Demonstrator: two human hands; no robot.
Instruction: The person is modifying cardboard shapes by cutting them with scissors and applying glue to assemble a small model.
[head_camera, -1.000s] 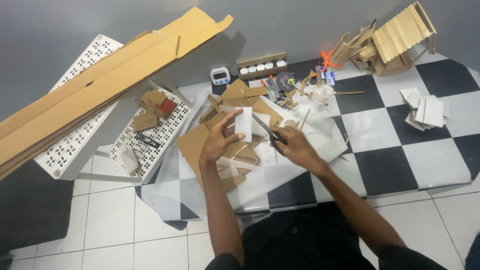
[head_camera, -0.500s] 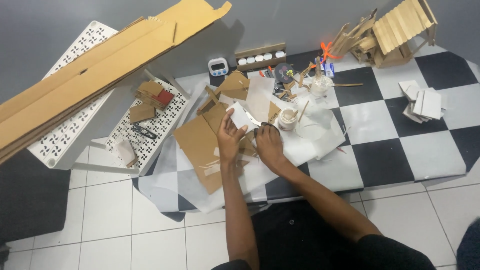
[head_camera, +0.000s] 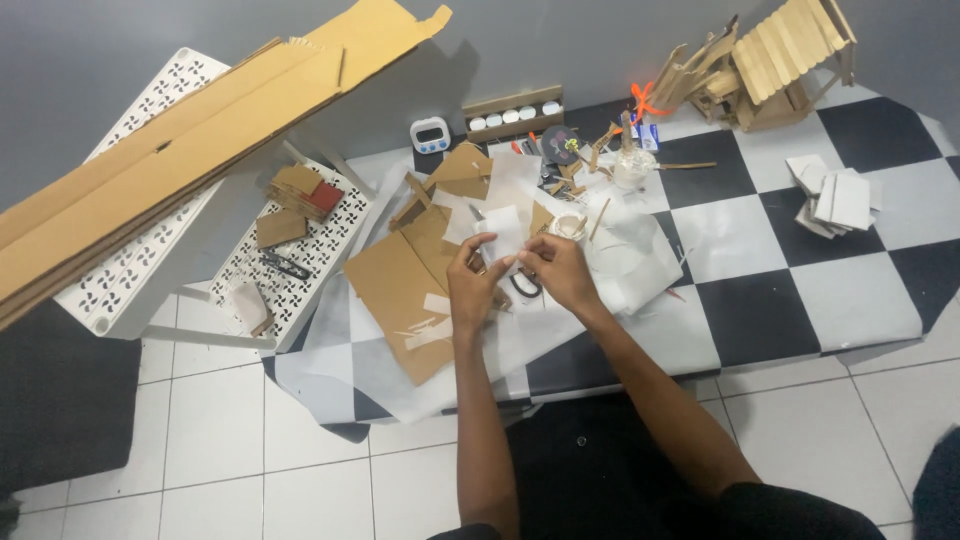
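— White paper, is it in both hands?
— Yes. The left hand and the right hand pinch a small white paper piece between thumbs and fingertips, just above the brown cardboard sheet on the checkered mat.
— And the scissors?
— Black scissors lie under the right hand, on the white paper sheets.
— What is near?
— A small cup just beside the fingers, a digital timer further back, and a stick model house at the far corner.
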